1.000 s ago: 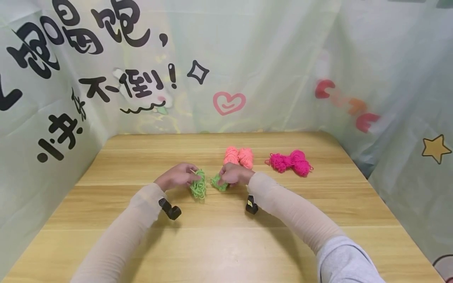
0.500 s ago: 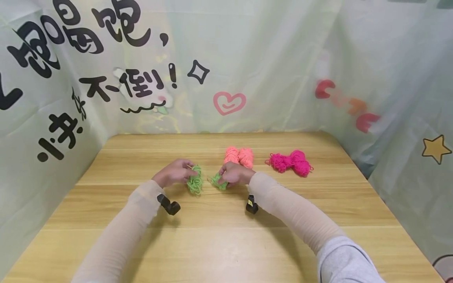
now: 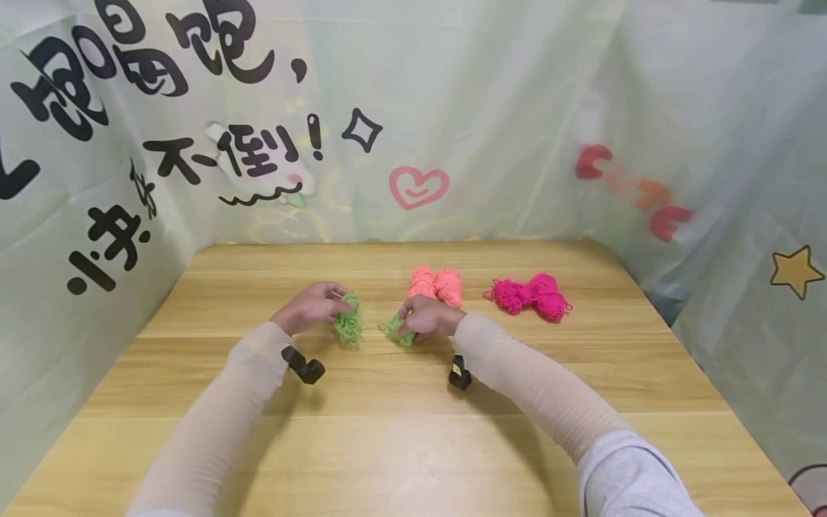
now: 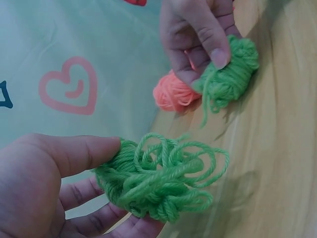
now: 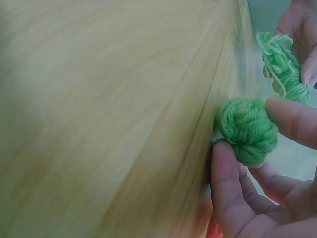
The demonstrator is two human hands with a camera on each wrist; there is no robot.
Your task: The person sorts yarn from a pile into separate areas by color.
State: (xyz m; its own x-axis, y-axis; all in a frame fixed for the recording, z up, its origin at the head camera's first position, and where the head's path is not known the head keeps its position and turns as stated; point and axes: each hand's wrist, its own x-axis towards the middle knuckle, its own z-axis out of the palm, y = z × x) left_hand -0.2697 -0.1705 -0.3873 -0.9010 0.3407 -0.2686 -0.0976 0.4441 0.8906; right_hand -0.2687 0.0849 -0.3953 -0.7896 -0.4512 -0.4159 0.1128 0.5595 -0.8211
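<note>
My left hand pinches a bundle of green yarn between thumb and fingers. Loose loops stick out from one end of it in the left wrist view. To its right, my right hand grips a second, tighter wound piece of green yarn, low over the wooden table. A short strand hangs from this piece in the left wrist view. Between the two green pieces a gap shows in the head view. Right behind the right hand lies coral yarn, its front partly covered by that hand.
Magenta yarn, two lumps joined in the middle, lies right of the coral yarn with small loops at its ends. A printed cloth closes off the back and sides of the table. Each wrist carries a small black camera.
My left hand has moved left and a little farther back with its green yarn, widening the gap between the two pieces. The right hand has stayed almost still.
</note>
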